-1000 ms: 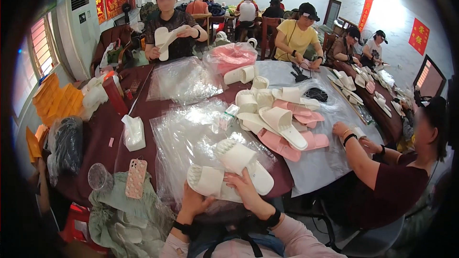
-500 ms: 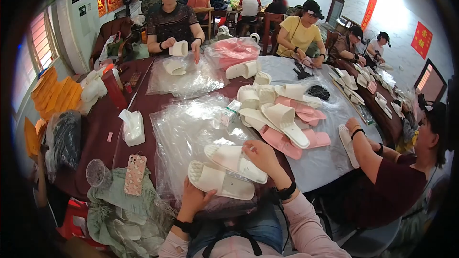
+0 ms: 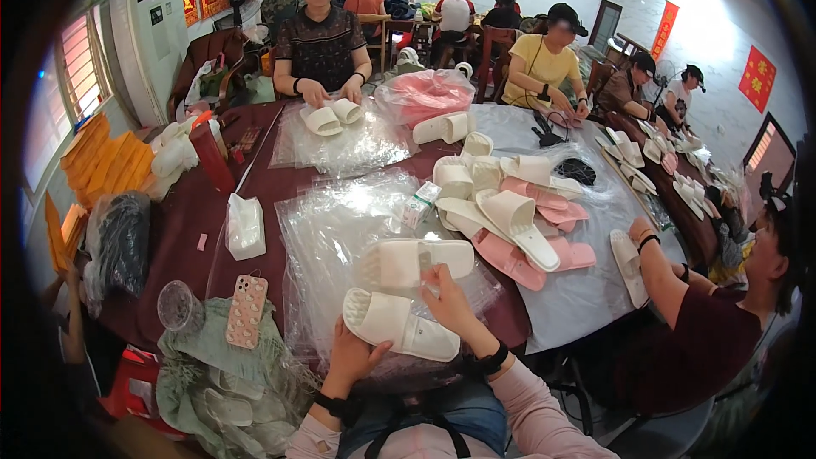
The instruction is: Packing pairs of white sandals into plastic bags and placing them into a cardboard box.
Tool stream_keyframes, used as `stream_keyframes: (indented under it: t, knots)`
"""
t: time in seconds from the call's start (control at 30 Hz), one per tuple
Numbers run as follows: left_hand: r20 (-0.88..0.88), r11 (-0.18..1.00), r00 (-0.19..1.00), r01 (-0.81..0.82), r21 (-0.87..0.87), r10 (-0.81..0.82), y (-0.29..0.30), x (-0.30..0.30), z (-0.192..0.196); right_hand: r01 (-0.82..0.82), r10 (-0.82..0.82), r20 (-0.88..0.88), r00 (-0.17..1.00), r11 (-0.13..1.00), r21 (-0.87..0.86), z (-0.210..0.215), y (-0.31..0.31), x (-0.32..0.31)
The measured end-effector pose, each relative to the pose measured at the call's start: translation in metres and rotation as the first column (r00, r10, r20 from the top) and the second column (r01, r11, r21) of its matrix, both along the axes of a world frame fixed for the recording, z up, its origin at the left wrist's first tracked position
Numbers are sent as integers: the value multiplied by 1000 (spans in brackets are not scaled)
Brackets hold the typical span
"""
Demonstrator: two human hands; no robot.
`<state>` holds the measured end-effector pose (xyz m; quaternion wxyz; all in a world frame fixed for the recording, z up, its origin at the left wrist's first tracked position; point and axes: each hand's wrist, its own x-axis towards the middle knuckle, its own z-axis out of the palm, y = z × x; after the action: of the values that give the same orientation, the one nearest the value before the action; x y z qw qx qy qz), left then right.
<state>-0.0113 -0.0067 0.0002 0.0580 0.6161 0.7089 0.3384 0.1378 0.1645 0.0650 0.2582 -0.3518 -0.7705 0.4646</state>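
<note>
My left hand (image 3: 353, 357) is closed round the near side of a white slide slipper (image 3: 416, 336), its thumb on the strap edge. This slipper tilts down to the right, with its quilted strap at the left end. Just beyond it, a second white slipper (image 3: 449, 258) lies nearly level over a stack of clear plastic bags (image 3: 327, 229). My right hand (image 3: 450, 299) is between the two slippers, its bent thumb and finger pinching at the near edge of the farther one. The exact fingertip contact is small and partly hidden.
White and pink slippers (image 3: 514, 221) are heaped to the right. A tissue pack (image 3: 246, 229), a phone (image 3: 247, 312) and a clear plastic tub (image 3: 178, 306) lie left. Across the table a co-worker (image 3: 319, 42) handles white slippers; another person (image 3: 701, 314) sits at right.
The farther slipper has swung from slanting to nearly level, and its gap from the nearer one has widened. My right hand has come down between them. The co-worker opposite has set down a slipper.
</note>
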Motion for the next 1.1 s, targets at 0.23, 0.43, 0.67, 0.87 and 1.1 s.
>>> stream_keyframes:
  t: [0.23, 0.43, 0.67, 0.87, 1.1]
  knots:
    - [8, 999, 1000, -4, -33, 4, 1, 2, -1, -222, 206, -137, 969, 969, -109, -42, 10, 13]
    - [21, 1000, 1000, -3, -11, 3, 2, 3, 5, -41, -10, 114, 993, 900, 434, -66, -4, -12]
    - [13, 996, 997, 78, -51, -77, 2, -15, -2, 99, -151, 71, 986, 872, 479, -60, -6, -19]
    - [670, 925, 741, 222, -308, 45, 4, -52, 50, 158, -194, 65, 979, 920, 359, -75, 9, 9]
    - [-132, 950, 971, 158, -269, -199, 104, -52, 100, 15, -43, 49, 998, 880, 475, -85, -5, 19]
